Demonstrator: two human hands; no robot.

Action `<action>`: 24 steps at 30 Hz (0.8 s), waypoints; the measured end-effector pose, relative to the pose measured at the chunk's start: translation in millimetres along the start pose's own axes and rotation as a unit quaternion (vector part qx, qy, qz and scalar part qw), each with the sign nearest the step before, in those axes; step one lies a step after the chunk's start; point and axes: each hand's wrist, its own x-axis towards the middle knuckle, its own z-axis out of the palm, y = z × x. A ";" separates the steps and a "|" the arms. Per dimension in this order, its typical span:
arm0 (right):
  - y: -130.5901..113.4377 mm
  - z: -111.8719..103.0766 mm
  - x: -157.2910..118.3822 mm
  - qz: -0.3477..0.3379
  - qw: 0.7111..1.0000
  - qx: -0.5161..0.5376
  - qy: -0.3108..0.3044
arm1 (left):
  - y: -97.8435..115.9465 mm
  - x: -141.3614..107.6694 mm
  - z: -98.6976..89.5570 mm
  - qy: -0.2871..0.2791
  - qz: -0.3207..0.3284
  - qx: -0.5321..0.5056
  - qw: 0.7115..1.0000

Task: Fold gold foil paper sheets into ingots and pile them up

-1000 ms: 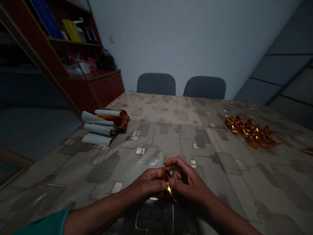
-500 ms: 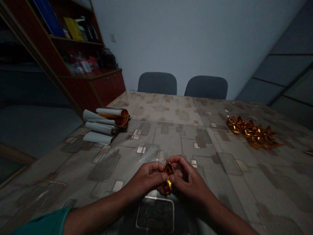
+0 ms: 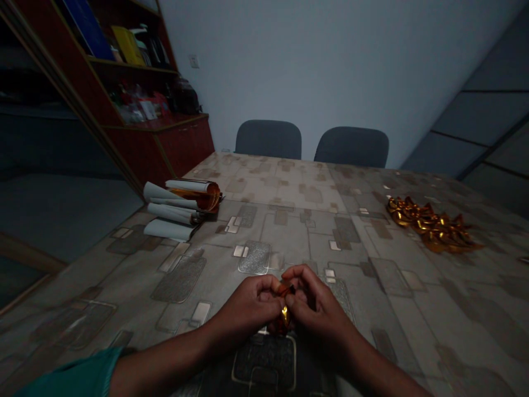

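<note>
My left hand (image 3: 248, 309) and my right hand (image 3: 318, 309) meet close together above the near edge of the patterned table cover (image 3: 297, 231). Pinched between their fingers is a small folded piece of gold foil (image 3: 285, 315), mostly hidden by my fingers. A heap of similar crinkled gold foil bows (image 3: 432, 227) lies on the table far to the right, out of reach of both hands. Rolled white-backed sheets with a gold foil roll (image 3: 184, 208) lie at the far left of the table.
Two dark grey chairs (image 3: 268, 139) (image 3: 351, 146) stand behind the far table edge. A red wooden shelf cabinet (image 3: 157, 138) holding books and bags stands at the back left. A small orange scrap (image 3: 524, 259) sits at the right edge.
The gold foil piece has sunk further between my fingers, and less of it shows. My fingers have closed around it. The view has shifted slightly.
</note>
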 end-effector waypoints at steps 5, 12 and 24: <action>-1.9 1.1 -0.2 0.001 1.000 0.018 -0.008 | -0.9 0.7 -2.0 -0.008 0.001 0.008 1.000; -11.0 -3.1 -0.2 -0.004 0.998 0.067 0.013 | -3.8 -0.2 -7.9 -0.027 0.034 -0.066 0.997; 8.0 -0.3 3.2 -0.005 0.998 0.067 0.008 | -2.0 2.5 -2.4 0.008 0.048 -0.048 0.998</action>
